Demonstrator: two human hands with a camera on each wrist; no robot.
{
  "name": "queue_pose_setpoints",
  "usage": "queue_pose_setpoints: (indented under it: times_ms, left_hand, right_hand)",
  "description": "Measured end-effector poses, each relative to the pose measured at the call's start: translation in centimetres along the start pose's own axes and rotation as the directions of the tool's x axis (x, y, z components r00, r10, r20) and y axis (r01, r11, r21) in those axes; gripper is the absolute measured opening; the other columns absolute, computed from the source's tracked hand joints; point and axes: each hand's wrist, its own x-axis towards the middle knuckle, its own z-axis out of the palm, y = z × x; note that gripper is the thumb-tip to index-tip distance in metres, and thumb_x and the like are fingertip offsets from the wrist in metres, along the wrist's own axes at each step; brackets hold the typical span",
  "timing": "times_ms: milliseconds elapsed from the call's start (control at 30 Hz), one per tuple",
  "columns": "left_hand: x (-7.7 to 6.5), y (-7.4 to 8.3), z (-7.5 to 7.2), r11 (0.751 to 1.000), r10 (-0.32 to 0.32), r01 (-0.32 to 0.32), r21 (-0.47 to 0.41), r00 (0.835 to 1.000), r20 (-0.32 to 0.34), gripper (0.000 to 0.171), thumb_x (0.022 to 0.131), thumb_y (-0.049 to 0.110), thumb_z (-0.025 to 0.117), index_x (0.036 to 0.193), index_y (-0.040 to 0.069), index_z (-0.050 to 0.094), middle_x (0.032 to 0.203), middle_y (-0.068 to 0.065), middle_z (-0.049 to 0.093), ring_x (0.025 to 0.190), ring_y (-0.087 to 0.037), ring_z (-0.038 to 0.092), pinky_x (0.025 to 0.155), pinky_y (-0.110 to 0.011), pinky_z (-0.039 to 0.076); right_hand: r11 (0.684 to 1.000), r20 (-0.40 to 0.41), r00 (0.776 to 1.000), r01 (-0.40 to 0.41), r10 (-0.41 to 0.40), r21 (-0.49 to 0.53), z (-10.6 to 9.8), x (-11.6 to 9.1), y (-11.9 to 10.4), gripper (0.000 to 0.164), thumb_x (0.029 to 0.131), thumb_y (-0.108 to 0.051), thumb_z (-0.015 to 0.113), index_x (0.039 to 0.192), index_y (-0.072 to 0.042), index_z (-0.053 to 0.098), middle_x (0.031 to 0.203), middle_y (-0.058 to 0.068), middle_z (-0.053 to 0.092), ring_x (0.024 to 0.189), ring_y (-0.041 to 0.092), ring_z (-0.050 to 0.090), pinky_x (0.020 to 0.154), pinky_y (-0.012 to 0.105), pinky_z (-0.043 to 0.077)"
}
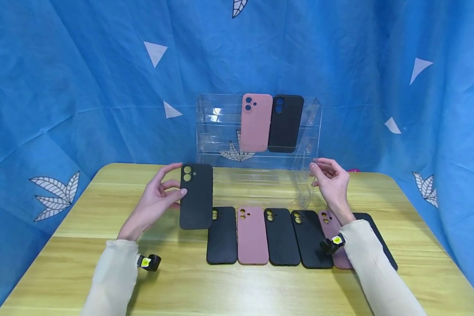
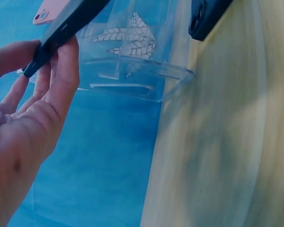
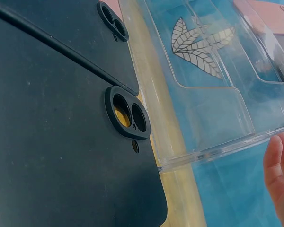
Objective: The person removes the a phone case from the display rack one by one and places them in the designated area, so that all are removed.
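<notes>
Left hand (image 1: 158, 193): fingers pinch a black phone case (image 1: 196, 199), held near the left end of the clear rack (image 1: 256, 180). Right hand (image 1: 332, 182): fingers at its right edge; pinch unconfirmed. Racked: pink case (image 1: 256, 125), dark case (image 1: 286, 125). Apparently outstanding: held item, six loose cases (image 1: 282, 239) on the worktop (image 1: 237, 294). Right sleeve (image 1: 375, 267) overhangs row's end.

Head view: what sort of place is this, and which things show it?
Probably an improvised tabletop display or filming corner: a patterned blue cloth hangs behind a wood-grain table, where a clear stand bears two phone cases.
</notes>
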Motion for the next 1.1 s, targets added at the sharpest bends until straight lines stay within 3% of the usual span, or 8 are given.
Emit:
queue_pose_setpoints:
  times_ms: [333,500,700,933,1100]
  left_hand:
    - [-1.4,-0.6,-0.8,0.998,-0.055,0.054,0.022,0.998,0.044,0.067,0.098,0.004,0.064,0.154,0.021,0.033,0.100,0.003,0.059,0.083,-0.013,0.068,0.076,-0.042,0.064]
    - [-2.1,-1.2,-1.4,0.995,-0.094,0.093,0.020,0.992,0.088,0.066,0.096,0.005,0.067,0.150,0.021,0.032,0.106,-0.004,0.058,0.087,-0.016,0.071,0.077,-0.044,0.064]
    - [-2.8,-2.2,-2.0,0.988,-0.153,0.151,0.022,0.974,0.168,0.068,0.096,0.004,0.066,0.150,0.017,0.028,0.111,-0.010,0.062,0.084,-0.022,0.073,0.077,-0.046,0.064]
    - [-3.3,-2.8,-2.1,0.967,-0.256,0.247,0.065,0.941,0.222,0.075,0.093,0.005,0.070,0.152,0.013,0.025,0.112,-0.017,0.060,0.082,-0.027,0.074,0.076,-0.046,0.064]
    - [-3.1,-3.1,-2.0,0.964,-0.264,0.247,0.102,0.938,0.225,0.074,0.092,0.006,0.072,0.152,0.012,0.029,0.118,-0.023,0.060,0.086,-0.028,0.073,0.075,-0.046,0.064]
  right_hand:
    - [1.000,0.005,1.000,-0.020,0.020,-0.013,0.0,-0.1,0.0,0.031,0.096,-0.017,0.071,0.120,0.003,0.067,0.096,-0.010,0.073,0.074,0.007,0.068,0.053,0.019,0.056]
    - [1.000,0.006,1.000,-0.018,0.018,-0.023,-0.1,0.0,0.0,0.031,0.096,-0.018,0.072,0.120,0.002,0.067,0.097,-0.011,0.073,0.074,0.006,0.067,0.053,0.019,0.056]
    - [1.000,0.003,1.000,-0.019,0.019,-0.005,-0.1,0.1,0.1,0.029,0.096,-0.014,0.072,0.120,0.001,0.068,0.094,-0.009,0.073,0.072,0.008,0.068,0.052,0.019,0.055]
    - [0.999,0.006,1.000,-0.013,0.013,-0.032,-0.2,0.0,0.0,0.029,0.096,-0.017,0.071,0.120,0.000,0.068,0.096,-0.007,0.073,0.074,0.010,0.069,0.052,0.020,0.055]
    - [0.999,0.009,1.000,-0.006,0.007,-0.034,-0.2,0.0,0.1,0.030,0.097,-0.017,0.071,0.120,0.000,0.068,0.097,-0.007,0.074,0.074,0.009,0.069,0.052,0.021,0.055]
